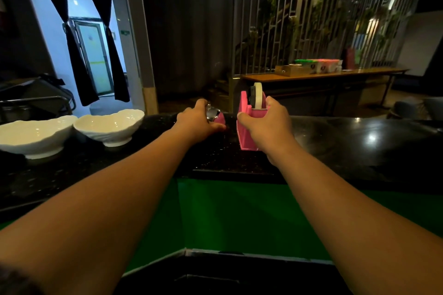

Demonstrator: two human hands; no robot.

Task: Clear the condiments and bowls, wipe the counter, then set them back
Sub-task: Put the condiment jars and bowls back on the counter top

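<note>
Two white scalloped bowls stand on the black counter [335, 146] at the left, a larger bowl [33, 134] and a smaller bowl [110, 127] beside it. My left hand [199, 122] grips a small pink and shiny metal object [214, 116] near the counter's far edge; most of that object is hidden by my fingers. My right hand [266, 124] holds a pink tape dispenser [247, 124] with a white tape roll [258, 96] on top, its base at the counter surface.
A green panel [227, 218] runs under the counter's near edge. A metal cart [36, 100] stands at the far left behind the bowls. A long wooden table [323, 74] with boxes sits in the background right, before a slatted screen.
</note>
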